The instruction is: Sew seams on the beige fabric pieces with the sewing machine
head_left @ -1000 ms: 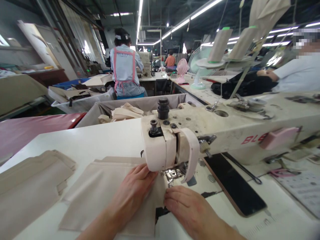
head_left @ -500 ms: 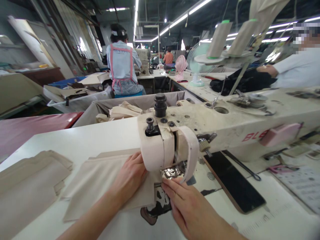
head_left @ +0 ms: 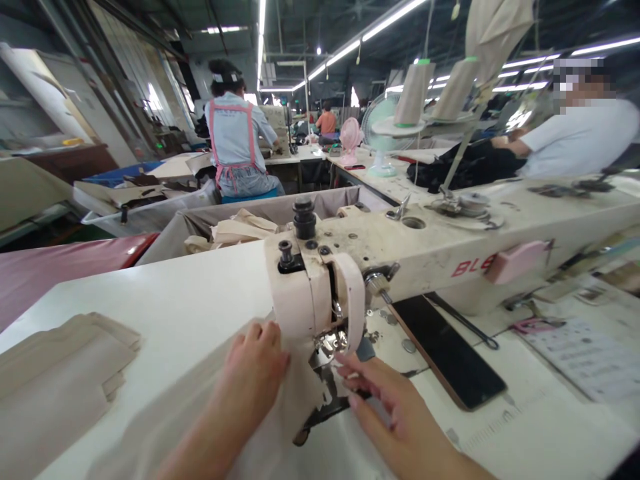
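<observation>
A beige fabric piece, blurred by motion, lies on the table left of the sewing machine's needle area. My left hand is closed on it with curled fingers, beside the machine head. The fingertips are partly hidden. My right hand is open in front of the metal presser foot, thumb and fingers apart with nothing visible between them. Below the foot, the dark machine bed plate shows between my hands.
Stacked beige fabric pieces lie at the left. A phone, a dark rod-like tool and a printed sheet are on the right. Behind the table stands a cloth-lined bin. Two co-workers sit nearby.
The fabric has shifted and its near edge has left the front of the foot. My left hand has curled its fingers; my right hand has lifted off and spread its fingers. The view has turned slightly right.
</observation>
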Demonstrator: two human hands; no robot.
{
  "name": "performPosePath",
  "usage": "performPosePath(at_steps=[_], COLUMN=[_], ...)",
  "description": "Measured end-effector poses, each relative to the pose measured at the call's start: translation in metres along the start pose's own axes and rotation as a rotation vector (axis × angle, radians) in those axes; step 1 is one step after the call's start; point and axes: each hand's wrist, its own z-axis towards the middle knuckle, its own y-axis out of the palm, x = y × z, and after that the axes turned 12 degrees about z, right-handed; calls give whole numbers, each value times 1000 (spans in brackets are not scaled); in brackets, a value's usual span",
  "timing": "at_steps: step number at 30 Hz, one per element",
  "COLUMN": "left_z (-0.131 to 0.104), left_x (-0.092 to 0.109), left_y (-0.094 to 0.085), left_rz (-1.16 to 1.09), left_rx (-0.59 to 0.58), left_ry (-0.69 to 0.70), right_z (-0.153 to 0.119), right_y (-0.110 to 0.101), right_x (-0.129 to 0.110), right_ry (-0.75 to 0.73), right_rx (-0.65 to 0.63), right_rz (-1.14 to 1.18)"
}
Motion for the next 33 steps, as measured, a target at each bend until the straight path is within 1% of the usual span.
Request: performPosePath(at_steps=[1, 2, 3, 4, 5, 6, 7, 8, 9, 10, 11, 13, 14, 17, 21, 22, 24, 26, 28, 30, 33], left_z=[-10, -21, -31, -40, -47, -52, -55, -56, -55, -54, -52, -48, -47, -49, -49, -46, -33, -14, 5, 19, 23], left_x=[5, 10, 13, 15, 15, 14, 12, 10, 9, 8, 8, 10, 12, 16, 19, 20, 22, 25, 25, 24, 19], left_y=[1, 2, 4, 5, 7, 9, 11, 12, 13, 14, 15, 15, 16, 20, 22, 19, 11, 0, -8, -10, -4], left_rz=[76, 165, 260, 338, 394, 406, 369, 303, 222, 131, 46, -67, -103, -144, -181, -234, -385, -506, -540, -539, -542], left_rx=[-12, -13, 11, 64, 121, 178, 214, 215, 183, 129, 72, -20, -44, -61, -56, -67, -123, -218, -320, -387, -428], left_ry=[-15, -31, -34, -19, 28, 117, 236, 369, 481, 554, 580, 520, 474, 381, 341, 318, 210, 77, 10, 5, -48], right_z=[-5, -10, -14, -18, -20, -21, -20, -17, -14, -10, -7, -1, 1, 6, 12, 13, 17, 19, 21, 20, 15], right_y=[3, 8, 14, 21, 27, 31, 33, 34, 32, 28, 24, 16, 14, 12, 16, 18, 20, 22, 22, 23, 26], right_x=[1, 2, 2, 1, -2, -6, -12, -18, -24, -30, -35, -42, -44, -42, -32, -30, -27, -25, -24, -22, -16], right_ry=[167, 332, 463, 550, 575, 561, 523, 483, 459, 461, 475, 508, 514, 520, 537, 537, 538, 540, 535, 524, 479], right_rx=[22, 3, -54, -131, -185, -200, -172, -109, -33, 25, 50, 56, 47, 40, 86, 100, 125, 148, 160, 159, 190], right_rz=[250, 481, 667, 795, 862, 901, 919, 935, 938, 936, 933, 924, 922, 895, 742, 710, 670, 632, 596, 565, 507])
